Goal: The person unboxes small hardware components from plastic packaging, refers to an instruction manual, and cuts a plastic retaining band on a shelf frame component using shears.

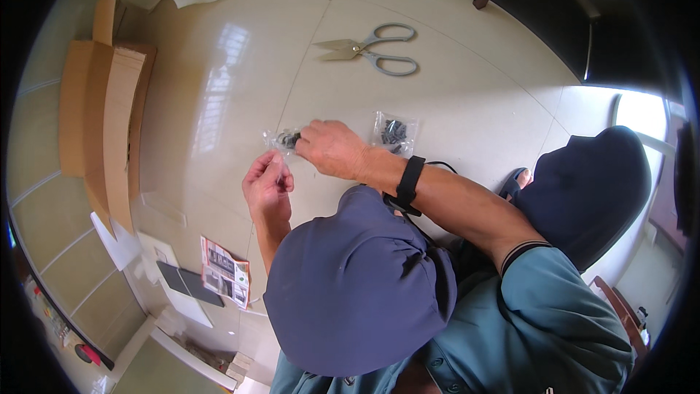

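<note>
My right hand [332, 147] reaches out over the pale tiled floor and grips a small clear plastic bag [281, 138] with dark small parts inside. My left hand [268, 184] hovers just below and left of it, fingers curled together near the bag's lower edge; I cannot tell whether it touches the bag. A second clear bag of dark hardware [394, 132] lies on the floor to the right of my right hand. A black band sits on my right wrist.
Grey-handled scissors [372, 49] lie on the floor further away. A flattened cardboard box [106, 120] lies at the left, a printed leaflet [224, 271] and white panels near my left knee. Dark furniture legs stand at the top right.
</note>
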A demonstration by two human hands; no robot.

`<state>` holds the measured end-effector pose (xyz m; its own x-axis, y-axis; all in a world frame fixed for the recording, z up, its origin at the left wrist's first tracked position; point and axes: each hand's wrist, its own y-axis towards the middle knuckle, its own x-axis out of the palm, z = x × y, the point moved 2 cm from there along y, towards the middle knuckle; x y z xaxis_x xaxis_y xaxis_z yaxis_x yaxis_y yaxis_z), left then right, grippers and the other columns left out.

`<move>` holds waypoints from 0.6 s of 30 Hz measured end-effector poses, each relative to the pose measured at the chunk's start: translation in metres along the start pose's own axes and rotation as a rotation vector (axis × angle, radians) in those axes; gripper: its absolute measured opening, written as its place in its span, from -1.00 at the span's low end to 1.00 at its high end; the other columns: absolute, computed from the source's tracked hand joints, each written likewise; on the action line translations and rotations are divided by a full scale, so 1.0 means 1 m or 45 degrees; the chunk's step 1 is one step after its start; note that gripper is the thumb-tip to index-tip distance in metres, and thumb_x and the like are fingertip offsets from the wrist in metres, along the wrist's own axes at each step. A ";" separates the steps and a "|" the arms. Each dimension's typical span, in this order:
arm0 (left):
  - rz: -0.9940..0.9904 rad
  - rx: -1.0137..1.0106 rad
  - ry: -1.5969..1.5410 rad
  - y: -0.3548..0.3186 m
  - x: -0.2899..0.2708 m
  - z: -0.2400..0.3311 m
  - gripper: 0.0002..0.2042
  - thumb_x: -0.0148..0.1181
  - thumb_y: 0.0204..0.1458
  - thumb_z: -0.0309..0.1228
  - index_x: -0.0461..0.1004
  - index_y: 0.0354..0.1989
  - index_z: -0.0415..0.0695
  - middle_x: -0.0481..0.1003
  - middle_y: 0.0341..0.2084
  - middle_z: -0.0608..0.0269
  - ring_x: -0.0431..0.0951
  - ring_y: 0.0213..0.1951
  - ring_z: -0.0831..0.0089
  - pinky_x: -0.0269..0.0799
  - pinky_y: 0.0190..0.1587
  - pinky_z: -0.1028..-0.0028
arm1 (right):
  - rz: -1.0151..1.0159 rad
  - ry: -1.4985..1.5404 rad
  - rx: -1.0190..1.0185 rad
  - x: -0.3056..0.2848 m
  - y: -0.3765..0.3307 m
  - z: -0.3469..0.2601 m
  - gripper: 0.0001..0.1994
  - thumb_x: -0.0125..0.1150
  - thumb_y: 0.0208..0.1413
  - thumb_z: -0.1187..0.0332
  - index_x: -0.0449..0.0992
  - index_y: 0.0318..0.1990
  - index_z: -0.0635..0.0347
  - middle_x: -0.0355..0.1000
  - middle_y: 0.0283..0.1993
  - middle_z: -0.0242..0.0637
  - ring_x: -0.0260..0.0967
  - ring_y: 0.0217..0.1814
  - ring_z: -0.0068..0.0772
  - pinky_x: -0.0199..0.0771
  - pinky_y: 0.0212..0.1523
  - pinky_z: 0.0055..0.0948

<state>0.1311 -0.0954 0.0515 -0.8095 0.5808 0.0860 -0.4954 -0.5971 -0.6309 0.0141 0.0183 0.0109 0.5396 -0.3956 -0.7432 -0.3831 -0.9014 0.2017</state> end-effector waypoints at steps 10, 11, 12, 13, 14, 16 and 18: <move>-0.242 0.375 0.355 -0.024 -0.002 0.021 -0.67 0.00 0.10 -0.64 0.47 0.05 -0.37 0.50 -0.41 0.24 0.47 -0.33 0.48 0.39 -0.19 0.50 | -0.353 0.149 -0.056 -0.017 -0.001 -0.016 -0.87 0.12 -0.09 0.50 0.47 -0.33 0.23 0.47 -0.35 -0.14 0.46 -0.22 -0.08 0.47 -0.22 -0.13; -0.271 0.444 0.446 -0.023 -0.002 0.023 -0.66 -0.02 0.08 -0.68 0.49 0.04 -0.35 0.51 -0.38 0.24 0.48 -0.31 0.47 0.40 -0.17 0.50 | -0.416 0.169 -0.056 -0.019 0.001 -0.017 -0.87 0.11 -0.09 0.50 0.47 -0.32 0.25 0.48 -0.34 -0.12 0.47 -0.22 -0.05 0.47 -0.22 -0.12; -0.271 0.447 0.446 -0.019 -0.006 0.024 -0.66 -0.02 0.08 -0.68 0.49 0.04 -0.35 0.51 -0.38 0.24 0.48 -0.31 0.47 0.40 -0.17 0.50 | -0.414 0.168 -0.058 -0.021 0.002 -0.016 -0.87 0.11 -0.09 0.50 0.47 -0.32 0.25 0.48 -0.34 -0.12 0.47 -0.22 -0.05 0.47 -0.22 -0.12; -0.413 0.555 0.593 -0.014 -0.008 0.025 -0.65 -0.04 0.07 -0.70 0.49 0.04 -0.34 0.52 -0.34 0.23 0.49 -0.30 0.47 0.41 -0.16 0.50 | -0.396 0.184 -0.075 -0.022 0.002 -0.015 -0.85 0.11 -0.09 0.50 0.50 -0.31 0.27 0.50 -0.35 -0.05 0.49 -0.22 0.00 0.47 -0.22 -0.10; -0.556 0.663 0.738 -0.011 -0.008 0.026 -0.64 -0.05 0.05 -0.73 0.50 0.03 -0.33 0.53 -0.31 0.22 0.49 -0.30 0.46 0.41 -0.15 0.49 | -0.379 0.199 -0.093 -0.024 0.003 -0.013 -0.83 0.11 -0.08 0.50 0.53 -0.29 0.29 0.52 -0.37 0.01 0.51 -0.21 0.04 0.48 -0.22 -0.08; -0.545 0.657 0.865 -0.010 -0.011 0.033 -0.64 -0.05 0.05 -0.73 0.50 0.02 -0.35 0.55 -0.28 0.19 0.51 -0.29 0.44 0.43 -0.15 0.47 | -0.394 0.245 -0.100 -0.026 0.007 -0.015 -0.85 0.11 -0.08 0.50 0.54 -0.32 0.27 0.52 -0.38 -0.01 0.51 -0.23 0.04 0.48 -0.23 -0.07; -0.504 0.649 1.005 -0.011 -0.019 0.043 -0.65 -0.05 0.04 -0.74 0.51 0.01 -0.36 0.56 -0.26 0.16 0.54 -0.28 0.42 0.45 -0.15 0.46 | -0.410 0.306 -0.131 -0.031 0.013 -0.019 -0.87 0.12 -0.08 0.50 0.54 -0.35 0.26 0.52 -0.39 -0.02 0.51 -0.24 0.04 0.47 -0.25 -0.06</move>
<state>0.1381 -0.1239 0.0903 -0.2108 0.8769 -0.4319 -0.9070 -0.3403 -0.2481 0.0073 0.0156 0.0485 0.7838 -0.1093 -0.6113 -0.0956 -0.9939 0.0551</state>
